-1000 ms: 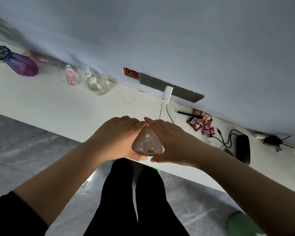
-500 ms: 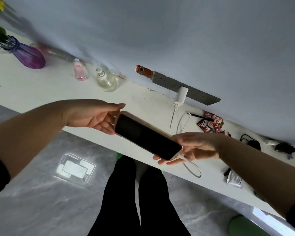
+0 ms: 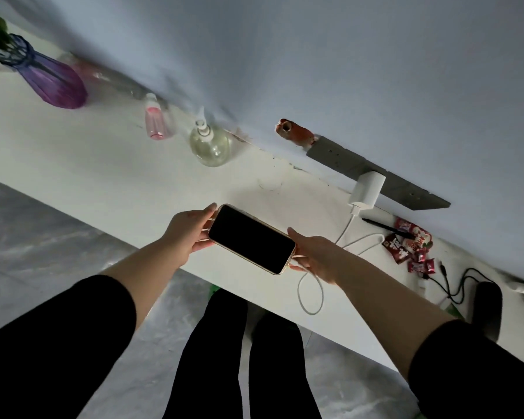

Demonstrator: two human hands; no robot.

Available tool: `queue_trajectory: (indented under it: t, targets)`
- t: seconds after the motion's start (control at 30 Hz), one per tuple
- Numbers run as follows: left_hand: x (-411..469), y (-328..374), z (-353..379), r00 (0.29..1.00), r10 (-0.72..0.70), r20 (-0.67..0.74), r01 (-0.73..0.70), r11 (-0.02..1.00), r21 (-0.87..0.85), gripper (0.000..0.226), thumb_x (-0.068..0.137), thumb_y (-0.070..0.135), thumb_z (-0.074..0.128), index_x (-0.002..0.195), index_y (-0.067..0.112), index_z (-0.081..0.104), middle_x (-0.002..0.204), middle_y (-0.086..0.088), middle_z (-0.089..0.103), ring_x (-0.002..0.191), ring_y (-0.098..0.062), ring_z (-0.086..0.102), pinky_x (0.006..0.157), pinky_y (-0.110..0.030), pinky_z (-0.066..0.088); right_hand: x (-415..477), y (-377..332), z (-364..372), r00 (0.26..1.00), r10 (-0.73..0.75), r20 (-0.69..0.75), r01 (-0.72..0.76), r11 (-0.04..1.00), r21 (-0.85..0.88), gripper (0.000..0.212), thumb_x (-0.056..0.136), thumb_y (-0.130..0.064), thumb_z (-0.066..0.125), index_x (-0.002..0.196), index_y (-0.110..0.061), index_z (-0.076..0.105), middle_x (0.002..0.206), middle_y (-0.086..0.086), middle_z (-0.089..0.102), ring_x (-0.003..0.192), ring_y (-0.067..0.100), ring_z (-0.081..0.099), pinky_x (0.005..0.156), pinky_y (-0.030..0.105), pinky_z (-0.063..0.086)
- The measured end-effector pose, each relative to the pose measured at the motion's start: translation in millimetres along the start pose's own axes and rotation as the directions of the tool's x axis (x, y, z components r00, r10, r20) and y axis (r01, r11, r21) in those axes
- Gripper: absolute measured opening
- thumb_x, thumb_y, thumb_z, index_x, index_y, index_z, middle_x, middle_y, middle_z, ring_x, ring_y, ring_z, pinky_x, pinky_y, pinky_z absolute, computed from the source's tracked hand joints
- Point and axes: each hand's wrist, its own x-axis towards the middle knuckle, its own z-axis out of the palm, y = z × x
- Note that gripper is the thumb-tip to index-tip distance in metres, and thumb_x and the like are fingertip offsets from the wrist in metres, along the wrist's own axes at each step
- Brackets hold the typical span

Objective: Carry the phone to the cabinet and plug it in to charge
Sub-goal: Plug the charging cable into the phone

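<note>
The phone [image 3: 251, 239] has a dark screen facing up and a gold edge. It lies level just above the white cabinet top [image 3: 109, 176], held at both ends. My left hand [image 3: 188, 231] grips its far-left end and my right hand [image 3: 315, 255] grips its near-right end. A white charging cable [image 3: 310, 293] loops from under my right hand over the cabinet's front edge and runs up to the white charger [image 3: 366, 192] plugged into the grey socket strip [image 3: 375, 179] on the wall. The cable's plug at the phone is hidden by my fingers.
On the cabinet stand a purple vase [image 3: 52, 77], a pink bottle [image 3: 154, 122] and a clear pump bottle [image 3: 209, 143]. To the right lie red candy packets [image 3: 409, 246], a black pen [image 3: 384, 228], a black cable [image 3: 454, 282] and a dark object [image 3: 487, 309].
The phone went from upright, back toward me, between both hands to flat with its screen up. Both hands carried it forward and hold it by its ends over the cabinet top.
</note>
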Motion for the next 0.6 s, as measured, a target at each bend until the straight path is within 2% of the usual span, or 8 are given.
queue_trajectory:
  t: [0.07,0.1,0.17,0.2,0.33,0.4,0.5,0.6]
  targets:
    - [18,-3,4,0.999,0.005,-0.033,-0.007,0.999,-0.05,0.024,0.09,0.037,0.058,0.092,0.015,0.068,0.103,-0.008,0.07,0.087,-0.021,0.069,0.07,-0.029,0.056,20,-2,7,0.992,0.001,-0.125,-0.002,1.0,-0.002,0.043,0.094,-0.046,0.049,0.098,-0.006,0.066,0.1,0.012,0.065,0.101,0.027,0.062,0.083,0.03,0.051]
    - [28,-5,6,0.999,0.012,-0.05,-0.016,0.998,-0.069,0.025,0.092,0.035,0.056,0.095,0.013,0.067,0.105,-0.008,0.07,0.089,-0.02,0.069,0.072,-0.029,0.055,30,-4,11,0.98,0.005,-0.199,-0.008,1.0,-0.016,0.044,0.093,-0.048,0.049,0.094,-0.007,0.065,0.104,0.013,0.066,0.104,0.027,0.062,0.085,0.032,0.052]
    - [46,-8,11,0.995,0.026,-0.091,-0.035,0.995,-0.096,0.024,0.093,0.03,0.054,0.1,0.011,0.066,0.106,-0.009,0.068,0.085,-0.019,0.068,0.079,-0.031,0.054,50,-7,16,0.943,0.004,-0.332,-0.021,0.999,-0.047,0.042,0.093,-0.049,0.048,0.087,-0.009,0.063,0.104,0.013,0.066,0.098,0.028,0.06,0.088,0.034,0.049]
    - [54,-9,12,0.994,0.027,-0.11,-0.039,0.994,-0.102,0.023,0.094,0.029,0.053,0.101,0.01,0.065,0.105,-0.009,0.067,0.082,-0.018,0.067,0.082,-0.031,0.054,59,-7,18,0.928,-0.008,-0.372,-0.015,0.998,-0.06,0.041,0.093,-0.047,0.047,0.087,-0.009,0.061,0.102,0.013,0.064,0.093,0.027,0.058,0.085,0.035,0.046]
    - [77,-13,15,0.987,0.013,-0.157,-0.03,0.994,-0.11,0.013,0.091,0.018,0.054,0.098,0.015,0.065,0.105,-0.006,0.064,0.075,-0.01,0.062,0.091,-0.031,0.053,84,-11,22,0.9,-0.038,-0.435,0.006,0.997,-0.076,0.031,0.09,-0.038,0.045,0.086,-0.009,0.055,0.089,0.011,0.055,0.08,0.023,0.049,0.072,0.035,0.035]
    - [85,-16,17,0.981,0.026,-0.19,-0.044,0.995,-0.092,0.022,0.088,0.011,0.053,0.105,0.014,0.066,0.103,-0.003,0.062,0.076,-0.007,0.06,0.093,-0.031,0.052,91,-12,23,0.889,-0.048,-0.456,0.019,0.998,-0.068,0.027,0.087,-0.033,0.046,0.084,-0.007,0.054,0.086,0.011,0.052,0.078,0.023,0.048,0.071,0.035,0.033]
    - [90,-16,17,0.977,0.038,-0.21,-0.049,0.998,-0.047,0.031,0.084,0.015,0.057,0.114,0.015,0.067,0.098,0.001,0.064,0.089,-0.015,0.063,0.098,-0.037,0.051,100,-11,25,0.871,-0.077,-0.486,0.055,0.997,-0.059,0.025,0.085,-0.028,0.047,0.081,-0.005,0.054,0.083,0.014,0.052,0.076,0.024,0.049,0.071,0.035,0.035]
    - [89,-18,17,0.973,0.074,-0.217,-0.07,0.997,0.023,0.032,0.083,0.019,0.059,0.113,0.022,0.068,0.108,0.002,0.066,0.104,-0.019,0.061,0.099,-0.038,0.05,101,-10,28,0.843,-0.092,-0.53,0.063,0.995,-0.073,0.023,0.083,-0.027,0.047,0.074,-0.007,0.054,0.078,0.013,0.052,0.073,0.024,0.047,0.07,0.034,0.035]
